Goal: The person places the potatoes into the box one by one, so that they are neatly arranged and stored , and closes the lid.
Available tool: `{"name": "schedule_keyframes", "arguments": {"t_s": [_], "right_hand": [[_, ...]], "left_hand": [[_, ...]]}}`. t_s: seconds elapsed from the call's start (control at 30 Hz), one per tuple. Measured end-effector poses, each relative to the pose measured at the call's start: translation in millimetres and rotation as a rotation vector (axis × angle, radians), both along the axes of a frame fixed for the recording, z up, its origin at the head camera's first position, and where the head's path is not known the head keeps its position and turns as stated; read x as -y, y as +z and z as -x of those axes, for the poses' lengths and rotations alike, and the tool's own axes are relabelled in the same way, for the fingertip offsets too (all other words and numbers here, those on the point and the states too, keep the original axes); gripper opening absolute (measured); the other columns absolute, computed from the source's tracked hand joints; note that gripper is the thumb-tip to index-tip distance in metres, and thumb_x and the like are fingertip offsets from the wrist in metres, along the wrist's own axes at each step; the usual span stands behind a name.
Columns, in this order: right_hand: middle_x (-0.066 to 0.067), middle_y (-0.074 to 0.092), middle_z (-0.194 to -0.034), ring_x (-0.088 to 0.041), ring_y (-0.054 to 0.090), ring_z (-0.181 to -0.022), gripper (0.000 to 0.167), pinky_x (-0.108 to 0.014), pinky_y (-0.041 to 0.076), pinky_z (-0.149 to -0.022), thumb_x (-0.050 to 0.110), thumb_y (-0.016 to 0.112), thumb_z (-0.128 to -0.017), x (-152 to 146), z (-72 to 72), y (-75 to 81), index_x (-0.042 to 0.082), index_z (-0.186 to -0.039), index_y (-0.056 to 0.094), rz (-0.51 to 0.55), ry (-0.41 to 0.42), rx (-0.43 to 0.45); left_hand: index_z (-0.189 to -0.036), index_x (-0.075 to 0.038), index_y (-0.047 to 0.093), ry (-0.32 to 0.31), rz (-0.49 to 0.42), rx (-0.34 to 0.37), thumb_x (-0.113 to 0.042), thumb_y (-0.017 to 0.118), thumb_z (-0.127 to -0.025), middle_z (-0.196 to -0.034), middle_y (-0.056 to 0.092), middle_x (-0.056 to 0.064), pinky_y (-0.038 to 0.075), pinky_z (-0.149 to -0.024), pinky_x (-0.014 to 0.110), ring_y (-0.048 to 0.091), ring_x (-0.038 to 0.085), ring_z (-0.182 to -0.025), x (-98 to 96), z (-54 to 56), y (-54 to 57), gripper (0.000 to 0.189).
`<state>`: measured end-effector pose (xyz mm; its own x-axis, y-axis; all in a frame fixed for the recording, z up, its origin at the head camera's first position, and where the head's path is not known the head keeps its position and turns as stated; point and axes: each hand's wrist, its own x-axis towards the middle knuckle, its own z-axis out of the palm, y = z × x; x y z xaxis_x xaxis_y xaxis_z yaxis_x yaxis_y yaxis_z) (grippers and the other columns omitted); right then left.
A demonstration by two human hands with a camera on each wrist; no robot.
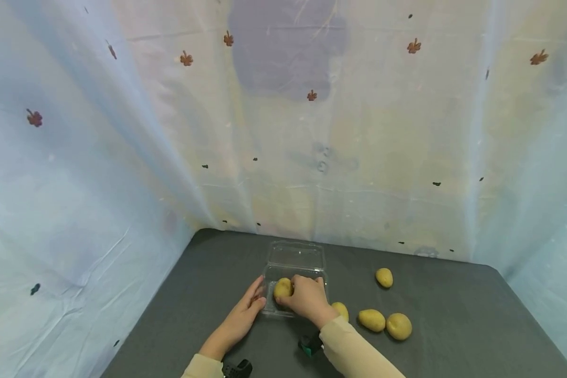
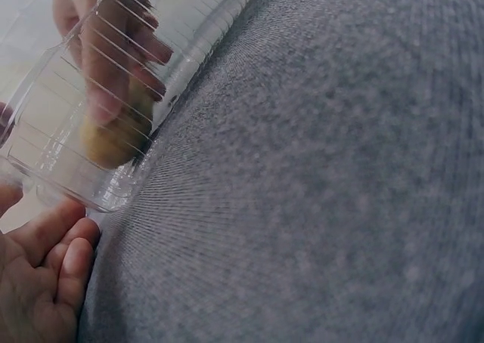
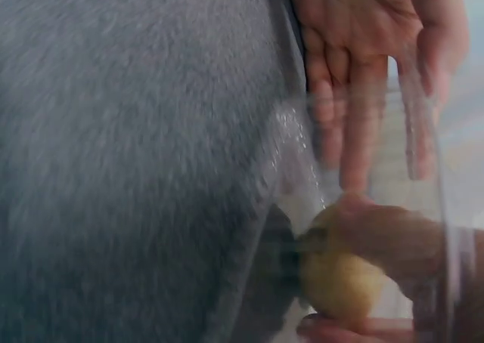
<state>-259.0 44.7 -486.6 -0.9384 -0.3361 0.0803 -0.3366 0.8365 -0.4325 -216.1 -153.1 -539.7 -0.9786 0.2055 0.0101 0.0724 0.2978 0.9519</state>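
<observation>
A clear plastic clamshell box (image 1: 296, 255) lies on the dark table with its lid folded back, away from me. Inside its base my right hand (image 1: 308, 298) grips a yellow potato (image 1: 283, 288), fingers and thumb around it. In the left wrist view that potato (image 2: 113, 143) shows through the ribbed wall, low in the box. My left hand (image 1: 241, 315) rests against the box's left side with fingers fairly straight; the right wrist view shows its fingers (image 3: 367, 124) along the clear wall. Just right of the box sits another potato (image 1: 340, 311), partly hidden by my right wrist.
Two potatoes lie close together to the right, one oblong (image 1: 371, 320) and one round (image 1: 399, 326). A smaller potato (image 1: 384, 277) sits farther back. The grey table (image 1: 463, 315) ends at a patterned curtain (image 1: 387, 131) behind and on both sides.
</observation>
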Motion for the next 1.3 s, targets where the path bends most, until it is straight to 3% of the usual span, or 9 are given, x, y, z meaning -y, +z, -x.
{"name": "schedule_keyframes", "arguments": {"t_s": [0.23,0.57,0.8,0.9,1.03,1.13,1.3], "right_hand": [[-0.004,0.068,-0.098,-0.025,0.063,-0.089,0.059,-0.065,0.027,-0.100,0.047,0.077,-0.080,8,3.3,-5.9,0.005,-0.120,0.064,0.053,-0.018,0.030],[0.000,0.069,-0.092,-0.019,0.062,-0.083,0.062,-0.055,0.033,-0.093,0.051,0.077,-0.078,13,5.9,-7.2,0.006,-0.120,0.064,0.058,-0.007,0.029],[0.000,0.069,-0.092,-0.022,0.064,-0.086,0.061,-0.059,0.033,-0.098,0.051,0.075,-0.081,9,3.9,-5.8,0.008,-0.122,0.063,0.066,-0.005,0.045],[0.001,0.068,-0.090,-0.020,0.063,-0.083,0.057,-0.060,0.035,-0.099,0.049,0.073,-0.083,3,2.2,-0.8,0.009,-0.123,0.063,0.099,-0.003,0.046],[0.000,0.068,-0.095,-0.018,0.063,-0.081,0.056,-0.049,0.049,-0.084,0.048,0.071,-0.086,-10,-0.5,9.2,0.010,-0.126,0.062,0.158,0.009,0.052],[-0.002,0.067,-0.104,-0.018,0.062,-0.089,0.056,-0.041,0.052,-0.072,0.046,0.068,-0.088,-25,-3.1,16.3,0.012,-0.131,0.059,0.226,0.039,0.066],[-0.005,0.062,-0.117,-0.023,0.059,-0.102,0.058,-0.041,0.051,-0.080,0.048,0.066,-0.089,-55,-8.0,24.5,0.015,-0.135,0.055,0.307,0.091,0.032]], "left_hand": [[-0.156,-0.026,0.016,-0.006,-0.008,0.012,-0.032,0.042,-0.105,-0.153,0.031,0.017,0.024,-0.109,0.058,0.028,0.034,-0.141,-2.1,0.2,3.1,0.058],[-0.157,-0.024,0.013,-0.028,-0.012,-0.001,-0.034,0.041,-0.105,-0.153,0.031,0.018,0.024,-0.109,0.059,0.030,0.036,-0.139,-3.3,-0.8,2.2,0.059],[-0.157,-0.023,0.014,-0.028,-0.019,0.001,-0.035,0.042,-0.105,-0.153,0.031,0.018,0.025,-0.109,0.058,0.029,0.036,-0.140,-1.6,0.4,-0.5,0.060],[-0.157,-0.025,0.014,-0.030,-0.022,0.008,-0.036,0.042,-0.105,-0.153,0.031,0.017,0.025,-0.109,0.058,0.029,0.035,-0.140,-0.5,0.9,-0.7,0.060],[-0.156,-0.028,0.013,-0.024,-0.016,0.015,-0.037,0.042,-0.105,-0.154,0.031,0.015,0.024,-0.110,0.057,0.029,0.033,-0.140,-0.3,0.8,0.8,0.060],[-0.156,-0.027,0.014,-0.016,-0.014,-0.001,-0.035,0.043,-0.105,-0.154,0.031,0.016,0.023,-0.110,0.058,0.029,0.034,-0.140,-0.8,0.2,2.1,0.060],[-0.157,-0.024,0.014,-0.017,-0.015,-0.013,-0.032,0.043,-0.105,-0.153,0.031,0.018,0.022,-0.110,0.057,0.028,0.035,-0.140,-1.6,-0.6,2.9,0.060]]}}
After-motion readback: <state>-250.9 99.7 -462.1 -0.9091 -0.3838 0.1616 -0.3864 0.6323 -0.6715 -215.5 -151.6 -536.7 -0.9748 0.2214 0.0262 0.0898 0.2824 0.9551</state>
